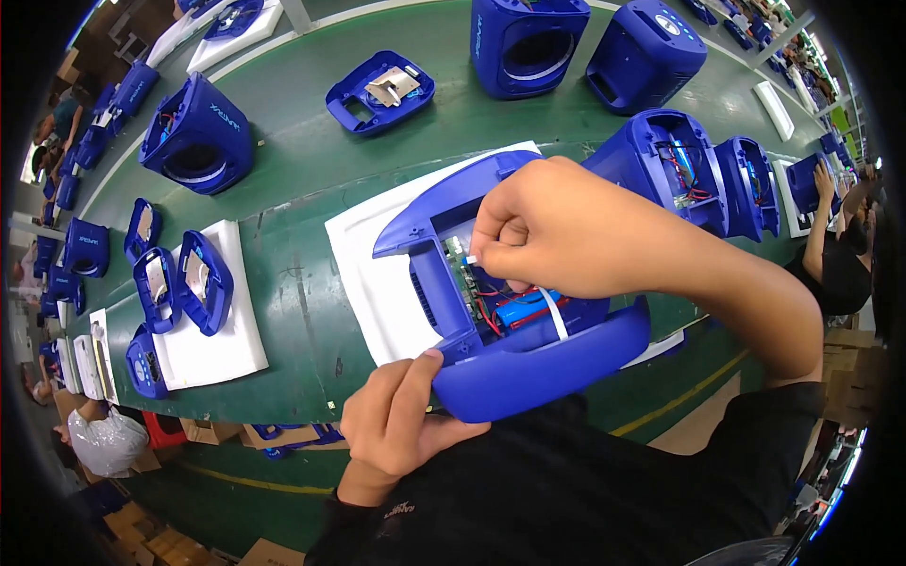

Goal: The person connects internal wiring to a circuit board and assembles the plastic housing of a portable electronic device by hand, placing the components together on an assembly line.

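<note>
An opened blue speaker housing (538, 370) lies before me on a white foam sheet (354, 250). Inside it are a green circuit board (461, 279), thin red and black wires, and a blue cylindrical battery (522, 309). A flat white ribbon cable (555, 314) runs out over the near wall. My right hand (547, 226) reaches over the housing from the right, thumb and index finger pinching a small white connector (471, 259) at the board. My left hand (392, 415) grips the near left corner of the housing, its thumb underneath and fingers on the edge.
Blue panels (206, 283) rest on another foam sheet (241, 335) at left. More speaker housings (201, 137) and a panel with a metal plate (382, 91) stand farther back on the green bench (302, 198). Another opened housing (661, 160) is close by my right arm. Co-workers sit at both sides.
</note>
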Tool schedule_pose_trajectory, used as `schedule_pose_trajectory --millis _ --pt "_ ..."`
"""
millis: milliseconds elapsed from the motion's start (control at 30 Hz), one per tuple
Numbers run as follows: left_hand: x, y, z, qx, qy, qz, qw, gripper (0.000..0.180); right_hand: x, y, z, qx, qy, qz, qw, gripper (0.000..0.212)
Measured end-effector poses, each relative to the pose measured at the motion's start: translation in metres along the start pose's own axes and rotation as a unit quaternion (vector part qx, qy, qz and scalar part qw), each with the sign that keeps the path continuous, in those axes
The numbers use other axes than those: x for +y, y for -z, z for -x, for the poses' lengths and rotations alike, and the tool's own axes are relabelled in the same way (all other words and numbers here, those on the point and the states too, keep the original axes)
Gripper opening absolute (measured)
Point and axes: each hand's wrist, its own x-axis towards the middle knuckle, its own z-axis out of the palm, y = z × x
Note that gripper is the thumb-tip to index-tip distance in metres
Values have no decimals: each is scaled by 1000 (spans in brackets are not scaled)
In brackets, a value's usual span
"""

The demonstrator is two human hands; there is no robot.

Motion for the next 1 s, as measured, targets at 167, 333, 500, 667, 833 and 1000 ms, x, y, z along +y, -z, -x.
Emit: schedule_pose_trajectory --millis 167,333,500,667,833,1000 --pt "-6 -4 4 -1 -10 23 1000 78 5 -4 -19 -67 -26 9 997 19" --pt "-9 -7 2 -5 -20 29 999 81 5 -6 -23 -83 -45 30 995 20" --pt "-9 -9 4 2 -33 31 999 81 5 -9 -23 -63 -47 0 997 21" --pt "-10 -9 7 5 -29 20 999 82 4 -13 -17 -57 12 41 997 16" --pt "-9 -8 6 -1 -34 23 999 84 12 -20 -14 3 80 61 995 16" --pt "-8 -7 6 -1 -39 17 999 85 6 -11 -18 16 30 110 993 18"
